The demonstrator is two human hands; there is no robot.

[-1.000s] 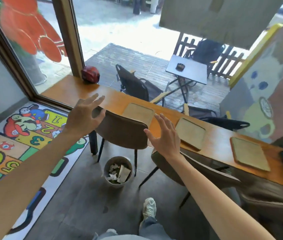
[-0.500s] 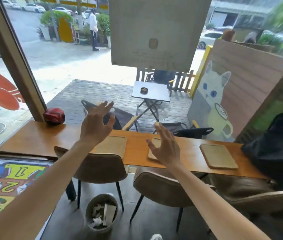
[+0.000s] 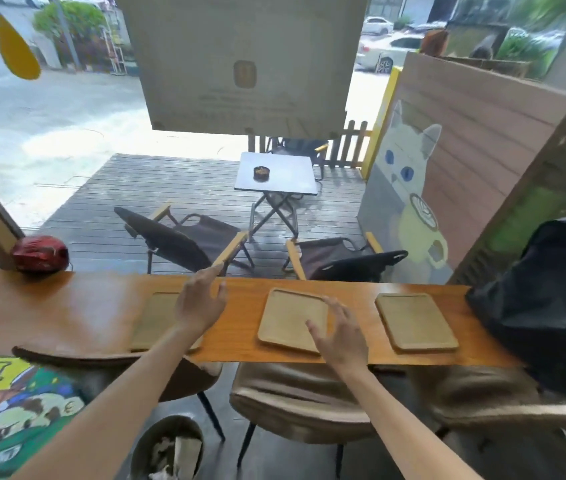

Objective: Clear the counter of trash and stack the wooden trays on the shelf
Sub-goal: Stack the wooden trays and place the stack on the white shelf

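Taking the middle tray (image 3: 292, 320) as landmark: bare counter (image 3: 94, 306) runs on both sides of it, between it and the left tray (image 3: 157, 320) and the right tray (image 3: 414, 322). Far left — a red crumpled object (image 3: 40, 253). Far right, a black bag (image 3: 548, 299) blocks the counter end. Chair backs (image 3: 295, 389) crowd the near edge.

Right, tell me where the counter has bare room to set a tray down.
Widest bare patch: between the red crumpled object and the left tray. Narrower strips lie between the left tray and middle tray, and between that and the right tray. Crowded at the right end, where the black bag nearly meets the right tray.
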